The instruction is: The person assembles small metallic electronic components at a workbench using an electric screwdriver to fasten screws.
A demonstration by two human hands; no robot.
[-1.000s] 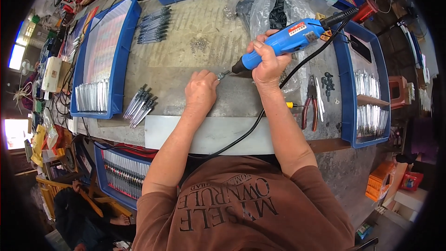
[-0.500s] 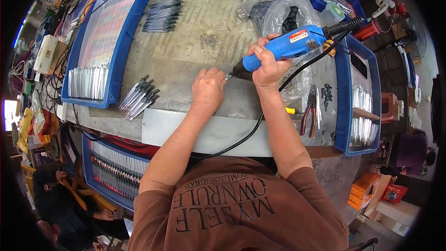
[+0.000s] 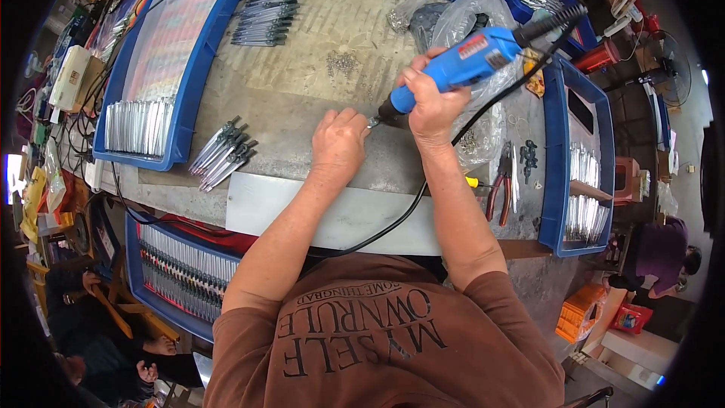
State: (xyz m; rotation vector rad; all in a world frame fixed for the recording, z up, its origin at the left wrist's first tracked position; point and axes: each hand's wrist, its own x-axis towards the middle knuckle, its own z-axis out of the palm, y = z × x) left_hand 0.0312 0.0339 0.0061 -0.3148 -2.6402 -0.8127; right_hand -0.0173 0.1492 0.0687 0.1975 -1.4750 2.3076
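Right hand (image 3: 436, 102) has its grip wrapped round a blue plastic barrel-shaped corded power tool (image 3: 468, 59) over the grey counter (image 3: 283, 109); left hand (image 3: 339, 140) pinches a small shiny piece (image 3: 373, 122) at its tip. Tool's probably heavyish, stiff; hold low on the barrel.

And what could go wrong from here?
The blue power tool in the right hand has its black nose right beside the left hand, so a slip might catch a bare finger. The small part in that hand is mostly hidden, so misalignment could go unnoticed. The black cord passes under the right forearm and might snag.
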